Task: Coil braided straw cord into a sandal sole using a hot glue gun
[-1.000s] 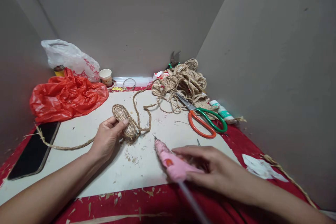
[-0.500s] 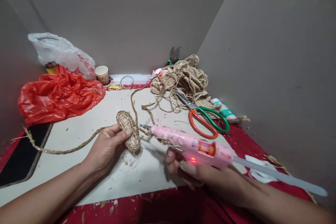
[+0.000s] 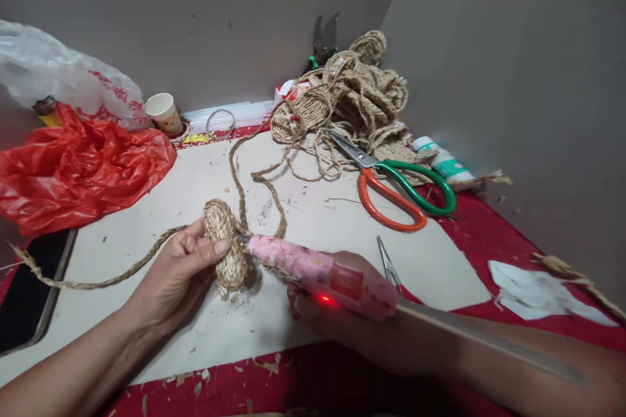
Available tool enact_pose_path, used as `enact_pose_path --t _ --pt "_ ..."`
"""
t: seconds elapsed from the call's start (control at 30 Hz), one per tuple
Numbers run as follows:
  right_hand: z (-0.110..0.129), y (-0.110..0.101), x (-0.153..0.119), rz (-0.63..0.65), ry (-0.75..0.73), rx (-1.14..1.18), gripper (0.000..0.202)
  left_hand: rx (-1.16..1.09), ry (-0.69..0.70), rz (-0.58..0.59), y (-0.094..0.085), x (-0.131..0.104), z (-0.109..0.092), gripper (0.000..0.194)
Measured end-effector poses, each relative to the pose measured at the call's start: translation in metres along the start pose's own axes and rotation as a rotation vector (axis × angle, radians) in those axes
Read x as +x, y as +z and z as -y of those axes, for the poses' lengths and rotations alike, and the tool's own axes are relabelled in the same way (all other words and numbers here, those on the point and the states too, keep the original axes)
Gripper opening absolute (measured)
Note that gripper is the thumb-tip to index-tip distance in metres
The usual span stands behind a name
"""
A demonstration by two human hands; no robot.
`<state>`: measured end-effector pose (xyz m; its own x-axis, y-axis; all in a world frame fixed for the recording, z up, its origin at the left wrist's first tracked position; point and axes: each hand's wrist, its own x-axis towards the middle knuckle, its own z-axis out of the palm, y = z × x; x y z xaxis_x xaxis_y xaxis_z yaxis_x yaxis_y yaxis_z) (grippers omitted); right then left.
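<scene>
My left hand (image 3: 183, 267) pinches a small oval coil of braided straw cord (image 3: 225, 257) between thumb and fingers, holding it upright over the white board. My right hand (image 3: 337, 306) is wrapped round a pink glue gun (image 3: 313, 267) with a red light glowing on it. The gun's metal nozzle meets the right edge of the coil. A long clear glue stick (image 3: 489, 339) sticks out of the gun's back. Loose braided cord (image 3: 235, 176) runs from near the coil towards the back, and another length (image 3: 127, 273) trails left behind my left hand.
Orange-and-green scissors (image 3: 372, 163) and a heap of braided cord (image 3: 362, 91) lie at the back right; smaller scissors (image 3: 387, 264) sit beside my right hand. Left are a red bag (image 3: 98, 163), a paper cup (image 3: 164, 114) and a dark phone (image 3: 34, 293). White tissue (image 3: 542, 293) is at right.
The nozzle has moved left onto the coil's edge, and the coil has turned slightly. The view has shifted, and small scissors now show beside my right hand.
</scene>
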<state>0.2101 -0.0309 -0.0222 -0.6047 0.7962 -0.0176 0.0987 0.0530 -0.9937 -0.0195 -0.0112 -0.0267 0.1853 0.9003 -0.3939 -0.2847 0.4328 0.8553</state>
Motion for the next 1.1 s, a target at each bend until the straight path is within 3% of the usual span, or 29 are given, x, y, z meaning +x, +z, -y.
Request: enact_pose_path --t 0.07,0.37,0.6,1.1 --pt "0.0018 0.0003 0.0003 -0.013 0.007 -0.016 0.022 -0.007 -0.004 0.02 -0.0002 -0.0007 0.0008 0.015" --pt "-0.0013 0.0019 -0.0004 -0.024 0.021 -0.025 0.017 -0.052 -0.021 0.076 0.0018 -0.0024 0.0005 0.029" --pt "0.0005 0.002 0.0002 -0.051 0.048 -0.107 0.023 -0.084 -0.052 0.122 0.0007 -0.0008 0.0013 0.024" --pt "-0.0042 0.0061 -0.0004 -0.062 0.011 -0.06 0.018 -0.127 -0.102 0.17 0.0005 0.0005 0.0005 0.018"
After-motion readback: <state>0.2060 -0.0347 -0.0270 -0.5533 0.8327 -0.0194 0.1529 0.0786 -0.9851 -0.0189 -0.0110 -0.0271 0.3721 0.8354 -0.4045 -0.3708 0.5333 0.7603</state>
